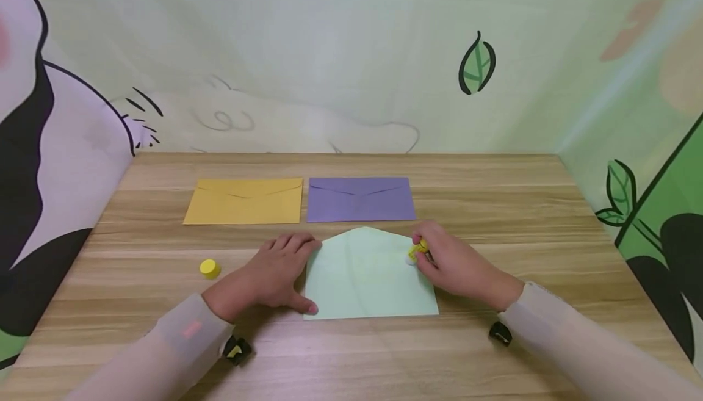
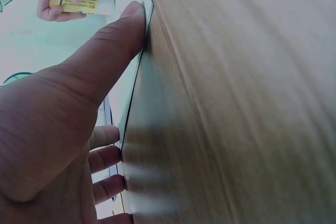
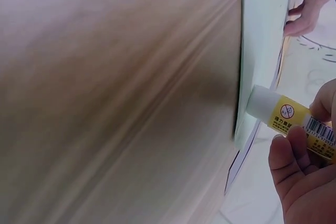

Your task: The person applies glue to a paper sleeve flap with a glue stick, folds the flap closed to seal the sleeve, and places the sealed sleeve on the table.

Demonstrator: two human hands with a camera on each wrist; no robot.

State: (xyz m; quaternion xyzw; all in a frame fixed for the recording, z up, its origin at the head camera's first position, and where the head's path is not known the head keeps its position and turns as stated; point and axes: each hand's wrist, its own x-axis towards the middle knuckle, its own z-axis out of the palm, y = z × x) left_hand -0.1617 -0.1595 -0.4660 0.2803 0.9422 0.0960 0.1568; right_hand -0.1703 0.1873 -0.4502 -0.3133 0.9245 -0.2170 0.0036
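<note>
A pale green envelope point(image 1: 362, 279) lies on the table with its pointed flap spread open toward the far side. My left hand point(image 1: 280, 270) rests along its left edge, thumb on the near left corner and fingers at the upper left. In my right hand point(image 1: 456, 260) I grip a yellow glue stick point(image 3: 296, 121) with a white end. That white end meets the envelope near the right end of the flap, as the right wrist view shows. The left wrist view has the glue stick point(image 2: 79, 4) tilted sideways in the fingers, beyond my left thumb.
A yellow round cap point(image 1: 210, 268) sits on the wooden table point(image 1: 137, 340) left of my left hand. Behind the green envelope lie a yellow envelope point(image 1: 244, 202) and a purple envelope point(image 1: 359, 201), side by side. A printed cloth wall point(image 1: 307, 53) rises at the table's back edge.
</note>
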